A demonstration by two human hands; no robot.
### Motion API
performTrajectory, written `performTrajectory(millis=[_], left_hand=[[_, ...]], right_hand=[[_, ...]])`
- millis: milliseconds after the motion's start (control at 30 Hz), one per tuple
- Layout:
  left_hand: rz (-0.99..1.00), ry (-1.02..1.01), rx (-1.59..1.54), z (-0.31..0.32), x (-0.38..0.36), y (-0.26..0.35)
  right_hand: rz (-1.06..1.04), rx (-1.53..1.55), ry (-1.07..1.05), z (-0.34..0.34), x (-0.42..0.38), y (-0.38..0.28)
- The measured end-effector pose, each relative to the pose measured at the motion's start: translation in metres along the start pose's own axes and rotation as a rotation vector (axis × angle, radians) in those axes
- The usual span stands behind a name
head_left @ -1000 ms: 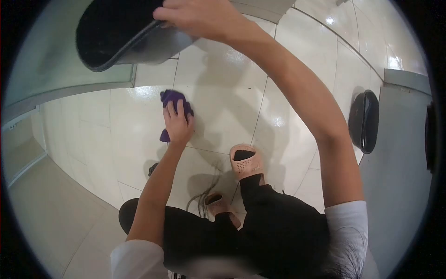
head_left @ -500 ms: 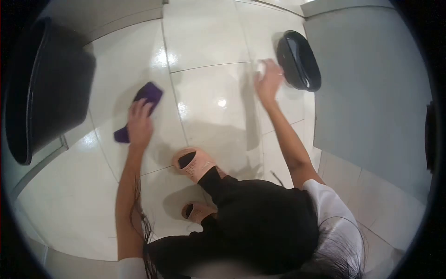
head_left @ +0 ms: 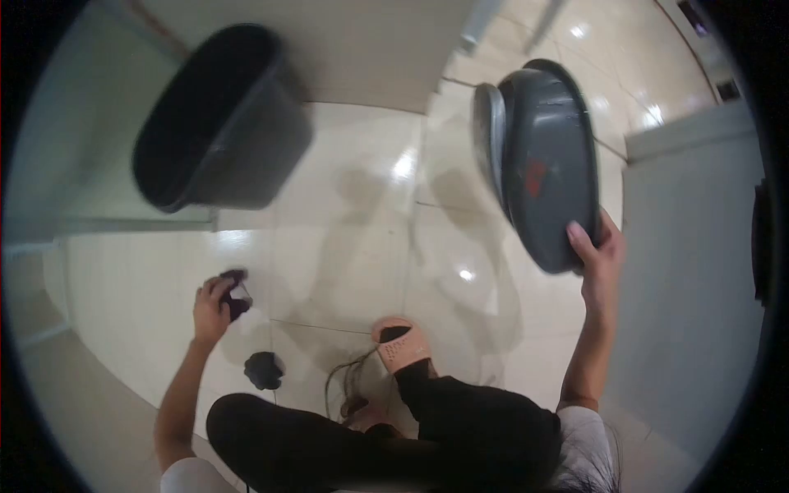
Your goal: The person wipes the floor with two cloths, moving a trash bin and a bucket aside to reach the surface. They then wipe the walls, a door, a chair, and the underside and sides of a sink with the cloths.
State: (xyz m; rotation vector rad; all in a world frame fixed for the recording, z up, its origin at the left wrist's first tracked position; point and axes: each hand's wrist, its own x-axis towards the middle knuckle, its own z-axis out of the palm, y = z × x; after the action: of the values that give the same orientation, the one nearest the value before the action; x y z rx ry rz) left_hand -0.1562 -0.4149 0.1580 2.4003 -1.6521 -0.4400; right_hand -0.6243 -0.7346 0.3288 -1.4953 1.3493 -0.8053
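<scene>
The floor [head_left: 362,246] is pale glazed tile, glossy, with bright glints of light and soft shadows on it. The grey bin [head_left: 546,164] at the right, held in the right hand [head_left: 598,255], looks like smooth hard plastic with a dull sheen. The black bin [head_left: 218,123] at the far left is matt plastic. The dark cloth [head_left: 234,294] bunched in the left hand [head_left: 212,312] is soft fabric. The sandal [head_left: 399,345] looks matt and rubbery.

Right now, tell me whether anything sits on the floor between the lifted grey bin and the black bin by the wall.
Nothing visible does. The right hand holds the grey bin up; bare tiled floor separates it from the black bin.
</scene>
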Motion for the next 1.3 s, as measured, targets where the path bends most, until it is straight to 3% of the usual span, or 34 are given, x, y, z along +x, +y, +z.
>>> performTrajectory(millis=[100,167,233,300,367,433,467,533,767,867,1000,1100,1133,1233,1300], left_hand=[[-0.253,0.128,0.185,-0.002,-0.077,-0.017],[-0.492,-0.051,0.201,0.004,-0.121,-0.025],[-0.645,-0.187,0.292,0.015,-0.153,-0.012],[-0.746,-0.287,0.223,0.040,-0.178,-0.010],[-0.784,-0.346,0.159,0.061,-0.190,0.002],[-0.807,-0.288,0.137,0.081,-0.197,0.004],[-0.821,-0.237,0.128,0.087,-0.198,0.004],[-0.843,-0.231,0.075,0.086,-0.197,0.007],[-0.952,-0.124,-0.023,0.094,-0.207,0.010],[-0.947,-0.101,-0.009,0.096,-0.207,0.012],[-0.915,-0.065,-0.066,0.105,-0.207,0.004],[-0.935,-0.104,-0.049,0.112,-0.207,0.003],[-0.966,-0.144,-0.061,0.109,-0.206,0.003],[-0.993,-0.202,-0.068,0.108,-0.208,0.000],[-0.989,-0.206,-0.071,0.111,-0.207,-0.001]], right_hand=[[-0.147,0.404,-0.235,0.034,-0.015,-0.054],[-0.099,0.837,-0.347,0.075,-0.006,-0.087],[0.117,1.223,-0.471,0.117,0.008,-0.096],[0.187,1.372,-0.799,0.176,0.029,-0.091],[0.181,1.421,-0.906,0.245,0.044,-0.076],[0.334,1.161,-0.488,0.320,0.048,-0.075],[0.329,1.154,-0.497,0.338,0.037,-0.070],[0.318,0.810,-0.406,0.360,0.021,-0.059],[0.162,0.769,-0.513,0.371,0.029,-0.059],[-0.119,0.715,-0.429,0.369,0.028,-0.076],[-0.020,0.686,-0.468,0.365,0.030,-0.082],[0.198,0.645,-0.386,0.356,0.031,-0.092],[0.176,0.647,-0.367,0.357,0.031,-0.093],[0.086,0.688,-0.475,0.355,0.036,-0.087],[0.130,0.666,-0.671,0.351,0.051,-0.080]])
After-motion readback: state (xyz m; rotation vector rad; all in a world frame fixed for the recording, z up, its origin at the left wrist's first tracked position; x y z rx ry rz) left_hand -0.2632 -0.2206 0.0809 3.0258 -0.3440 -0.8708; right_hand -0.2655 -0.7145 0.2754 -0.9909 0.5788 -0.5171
